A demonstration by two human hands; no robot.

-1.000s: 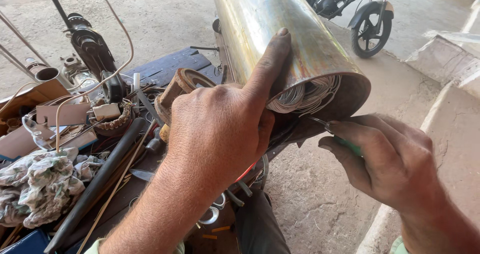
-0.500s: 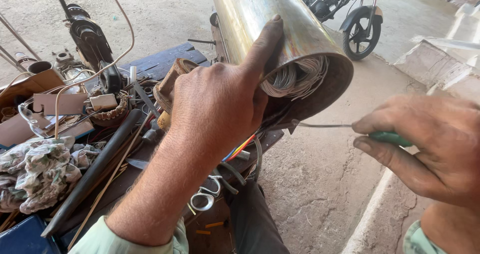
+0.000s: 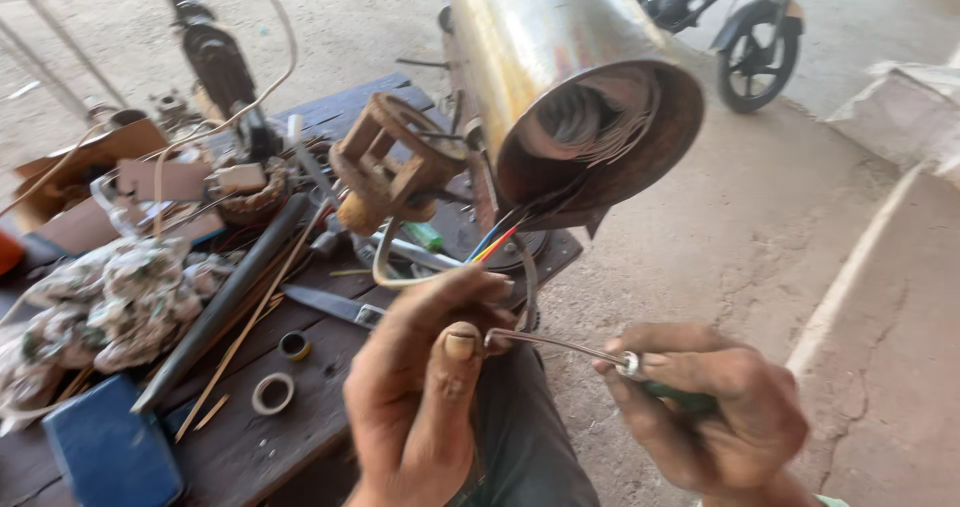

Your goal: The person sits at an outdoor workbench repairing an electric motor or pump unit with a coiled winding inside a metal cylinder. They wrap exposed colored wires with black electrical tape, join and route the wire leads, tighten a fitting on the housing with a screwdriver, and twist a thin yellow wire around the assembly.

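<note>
While the left hand (image 3: 425, 387) sits at 6 o'clock in the head view, its fingers are curled and its thumb stands up, nail toward the camera. The fingertips pinch the bent tip of a thin metal hook (image 3: 555, 342), so this grip is closed on the tool's free end. The right hand (image 3: 715, 407) lies at 5 o'clock, fist closed tight around the tool's green handle (image 3: 680, 399), of which only a sliver shows between the fingers. The hook's shaft runs between the two hands, nearly level, just below the frame's centre.

Above both hands, at 12 to 1 o'clock, a large steel cylinder (image 3: 540, 57) lies tilted with its open, rusty mouth toward the camera. Coiled wire windings (image 3: 600, 117) sit inside that mouth. Coloured leads (image 3: 495, 242) (red, blue, yellow) hang from its lower rim toward the left hand; whether they touch the fingers cannot be told.

At 10 to 11 o'clock of the left hand, a rusty bracket (image 3: 385, 167) stands on the dark wooden desk (image 3: 300, 417). Further on the desk:
- a black rod (image 3: 225, 302) lying diagonally, at 9 o'clock;
- a crumpled rag (image 3: 110, 302) at far 9 o'clock;
- two small rings (image 3: 272, 392) near the desk's front edge;
- a blue block (image 3: 110, 452) at 8 o'clock.

A motorcycle (image 3: 755, 37) stands on the concrete floor (image 3: 760, 237) at 1 o'clock, well apart from the hands.
</note>
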